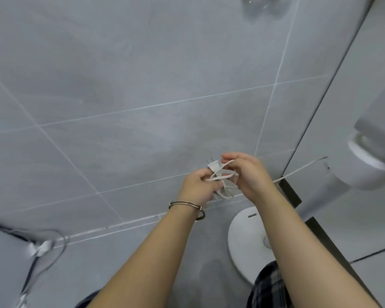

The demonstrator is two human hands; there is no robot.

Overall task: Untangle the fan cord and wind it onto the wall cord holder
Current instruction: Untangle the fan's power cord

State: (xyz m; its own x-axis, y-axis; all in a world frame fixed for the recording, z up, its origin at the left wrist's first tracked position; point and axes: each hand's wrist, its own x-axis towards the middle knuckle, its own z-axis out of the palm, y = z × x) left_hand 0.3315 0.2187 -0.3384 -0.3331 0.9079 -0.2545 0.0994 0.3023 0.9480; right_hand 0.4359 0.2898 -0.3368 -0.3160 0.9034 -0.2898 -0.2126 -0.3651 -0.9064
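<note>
Both bare forearms reach from the near edge toward the far middle, converging until the hands almost touch. The left hand (198,185), with a thin bangle (186,203) on its wrist, curls its fingers round a bunch of the fan cord (219,177). The right hand (248,174), just to its right, shows its back and seems to pinch a loop between thumb and forefinger.
</note>
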